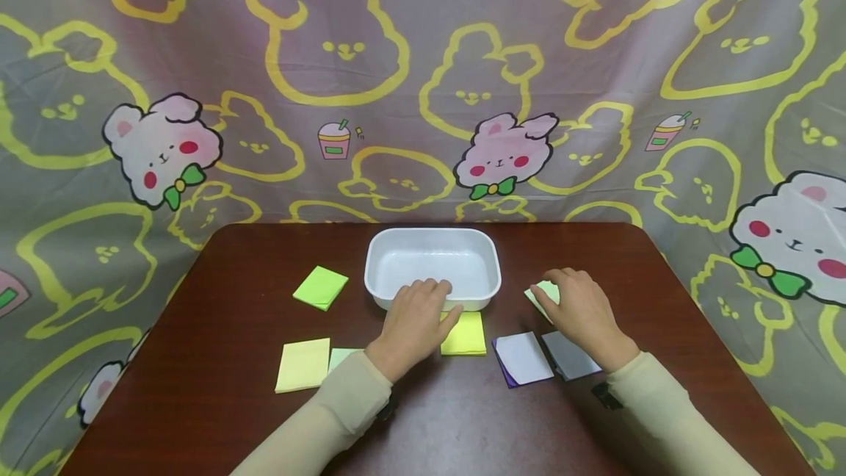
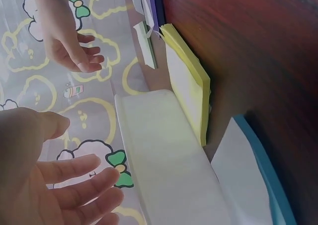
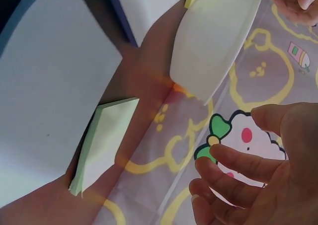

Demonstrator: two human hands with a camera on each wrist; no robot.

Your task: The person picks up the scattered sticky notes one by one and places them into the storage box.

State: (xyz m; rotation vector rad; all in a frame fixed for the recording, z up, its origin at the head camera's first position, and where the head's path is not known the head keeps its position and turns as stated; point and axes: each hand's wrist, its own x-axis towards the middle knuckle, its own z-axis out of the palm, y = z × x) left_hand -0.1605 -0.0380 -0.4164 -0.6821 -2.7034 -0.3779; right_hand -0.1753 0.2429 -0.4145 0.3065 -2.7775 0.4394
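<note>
Find the pale green pad (image 3: 109,140) on the table (image 1: 423,432), left of and partly hidden by the loosely curved, empty right hand (image 1: 584,307), far closer to it than to the left hand (image 1: 413,322), likewise empty, half-spread above the near rim of the crosswise tray (image 1: 432,267).

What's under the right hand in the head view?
Parts of a pale green sticky-note pad and a gray pad show past the right hand; the portions it covers cannot be seen.

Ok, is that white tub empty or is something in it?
Empty, as far as it shows: in the head view the tub has a bare white floor, though the left hand hides part of its near side.
</note>
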